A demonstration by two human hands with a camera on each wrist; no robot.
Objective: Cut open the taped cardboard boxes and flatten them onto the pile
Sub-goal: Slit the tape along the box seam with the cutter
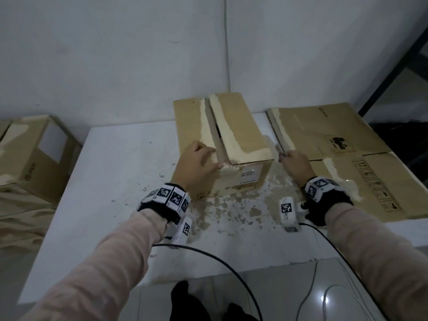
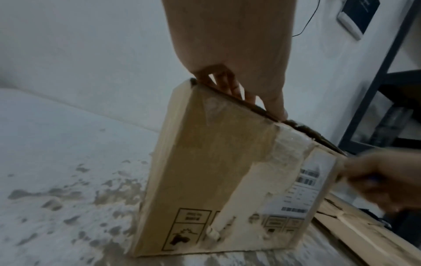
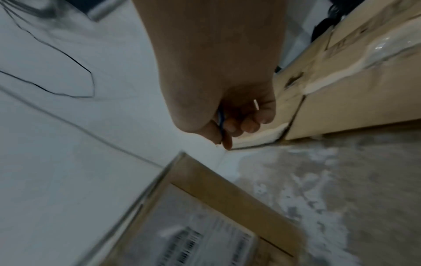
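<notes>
A cardboard box [image 1: 234, 140] stands in the middle of the table, its top tape seam [image 1: 216, 130] split open along its length. My left hand [image 1: 203, 158] rests on the left top flap near the front edge, fingertips at the seam; the left wrist view shows its fingers [image 2: 230, 86] lying fairly straight on the box [image 2: 205, 171]. To the right of the box my right hand [image 1: 291, 159] is curled round a small blue cutter [image 3: 220, 120], close to the near corner of the flattened cardboard pile [image 1: 335, 144]. Most of the cutter is hidden in the fist.
Two more taped boxes [image 1: 34, 156] sit low on the left, beside the white table [image 1: 115, 181] with its worn patches. A black metal shelf frame [image 1: 393, 66] stands at the right. Cables [image 1: 231, 262] trail over the table's front edge. A wall is close behind.
</notes>
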